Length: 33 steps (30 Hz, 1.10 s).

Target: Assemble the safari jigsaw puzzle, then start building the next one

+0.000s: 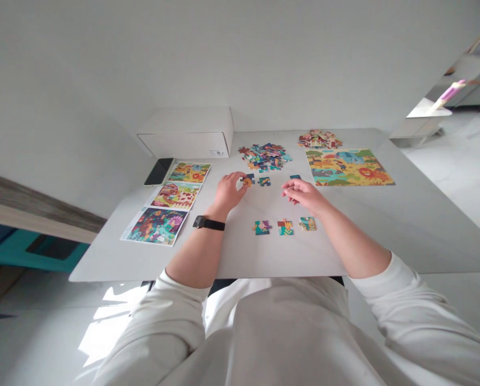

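Note:
My left hand (229, 190), with a black watch on its wrist, pinches an orange and blue puzzle piece (247, 181) against the white table (404, 225). My right hand (302, 193) rests on the table with its fingers loosely curled, holding nothing that I can see. Two loose pieces lie just beyond the hands: one (264, 181) in the middle and one (295, 177) by my right fingertips. Three more pieces (285, 226) lie in a row near me. A heap of loose pieces (264, 156) sits further back.
A finished animal puzzle (347, 167) lies at the right, with a second heap of pieces (319, 139) behind it. Three picture sheets (170, 202) lie at the left beside a black phone (158, 171). A white box (187, 134) stands at the back.

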Motion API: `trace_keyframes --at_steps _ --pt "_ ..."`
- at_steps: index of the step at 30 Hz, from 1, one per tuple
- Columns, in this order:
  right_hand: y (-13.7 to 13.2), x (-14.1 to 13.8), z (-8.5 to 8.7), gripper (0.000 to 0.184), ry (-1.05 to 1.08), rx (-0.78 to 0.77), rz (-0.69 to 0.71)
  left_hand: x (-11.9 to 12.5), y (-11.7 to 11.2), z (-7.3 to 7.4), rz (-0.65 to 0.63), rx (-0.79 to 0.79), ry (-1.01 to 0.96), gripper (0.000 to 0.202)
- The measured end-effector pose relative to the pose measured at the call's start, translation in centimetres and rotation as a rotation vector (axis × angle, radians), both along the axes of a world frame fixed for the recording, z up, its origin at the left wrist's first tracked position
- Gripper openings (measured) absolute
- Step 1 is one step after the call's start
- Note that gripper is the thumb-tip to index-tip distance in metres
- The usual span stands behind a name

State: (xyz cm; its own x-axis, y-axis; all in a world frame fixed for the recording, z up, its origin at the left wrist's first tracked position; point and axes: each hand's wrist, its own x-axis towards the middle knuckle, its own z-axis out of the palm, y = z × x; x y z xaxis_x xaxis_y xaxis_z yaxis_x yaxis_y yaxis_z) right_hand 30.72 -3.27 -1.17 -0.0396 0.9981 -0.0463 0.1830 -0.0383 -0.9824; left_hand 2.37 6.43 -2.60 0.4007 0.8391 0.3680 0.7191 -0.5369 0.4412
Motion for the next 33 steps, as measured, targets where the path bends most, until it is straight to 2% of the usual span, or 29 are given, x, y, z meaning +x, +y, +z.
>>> trace_keyframes --at_steps 5,9,11,14,16,18,21,25,29,33 --pt "0.0 -0.2 0.0 0.038 -0.018 0.011 -0.004 0.8 0.8 -1.0 0.051 -0.052 0.154 0.025" --pt "0.4 0.6 -0.3 0.033 -0.047 0.057 -0.058 0.6 0.8 -1.1 0.081 -0.029 0.163 0.032" --pt "0.9 1.6 -0.6 0.03 -0.113 0.141 -0.129 0.5 0.6 -1.0 0.028 -0.007 0.155 0.034" --pt "1.8 3.7 -1.0 0.032 -0.296 0.315 -0.319 0.9 0.1 -0.9 -0.092 0.008 0.169 0.034" --pt "2.3 5.1 -1.3 0.037 -0.417 0.369 -0.421 1.4 -0.1 -1.1 -0.125 -0.002 0.205 0.036" --pt "2.6 6.3 -1.6 0.034 -0.526 0.379 -0.458 1.8 -0.2 -1.3 -0.116 -0.02 0.247 0.04" --pt "2.9 7.1 -2.2 0.025 -0.703 0.379 -0.411 1.9 -0.2 -1.6 -0.075 -0.032 0.28 0.043" --pt "2.9 6.6 -3.0 0.024 -0.87 0.361 -0.279 2.0 -0.3 -1.6 -0.046 -0.016 0.272 0.046" --pt "3.0 5.3 -3.5 0.03 -0.929 0.327 -0.23 3.0 -0.8 -1.4 -0.146 0.015 0.225 0.047" --pt "3.0 4.5 -3.7 0.032 -1.001 0.257 -0.211 4.3 -1.5 -1.5 -0.235 -0.035 0.272 0.055"
